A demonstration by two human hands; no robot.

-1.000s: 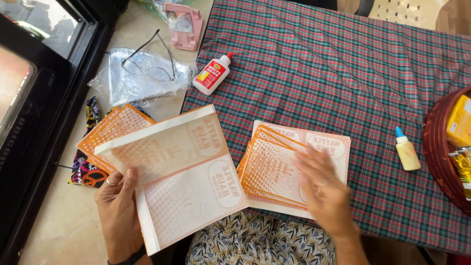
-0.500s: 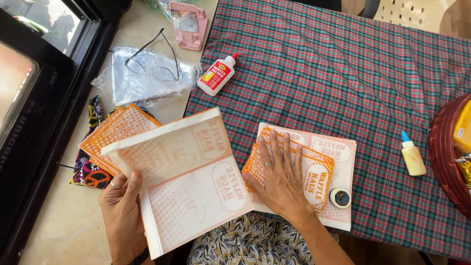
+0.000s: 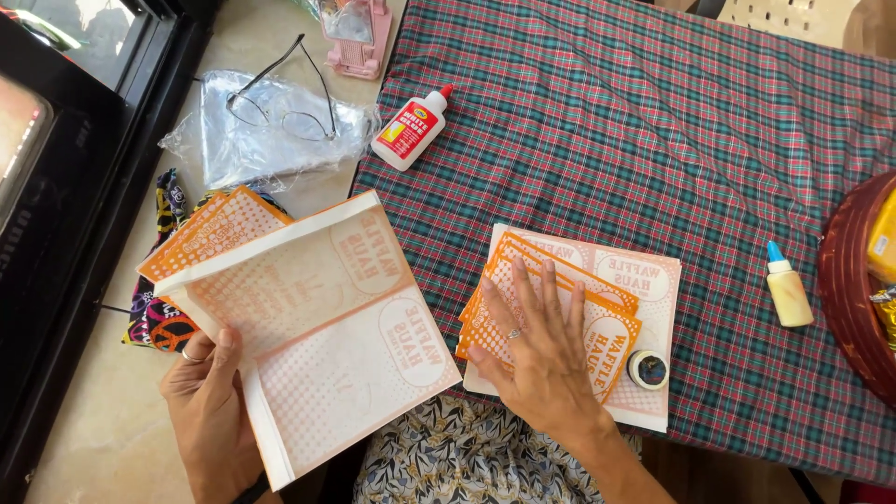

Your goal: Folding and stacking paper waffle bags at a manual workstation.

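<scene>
My left hand [image 3: 213, 411] grips the near left edge of a stack of white and orange printed paper sheets [image 3: 322, 327], held slanted over the table's left edge. My right hand [image 3: 539, 350] lies flat, fingers spread, on a smaller pile of orange printed sheets [image 3: 611, 322] resting on the plaid tablecloth [image 3: 635, 131]. A small round black-centred lid [image 3: 647, 370] sits on that pile just right of my right hand. More orange sheets [image 3: 210, 233] show behind the held stack.
A white glue bottle with a red cap [image 3: 411, 128] lies at the cloth's left edge. A small yellowish bottle with a blue tip [image 3: 789, 285] stands near a dark red basket [image 3: 845, 289]. Glasses [image 3: 280, 103] rest on a clear plastic bag [image 3: 233, 149]. A pink object [image 3: 353, 33] lies beyond.
My right hand slid from the right side of the small pile to lie flat across it, uncovering the round lid. The held stack shifted slightly.
</scene>
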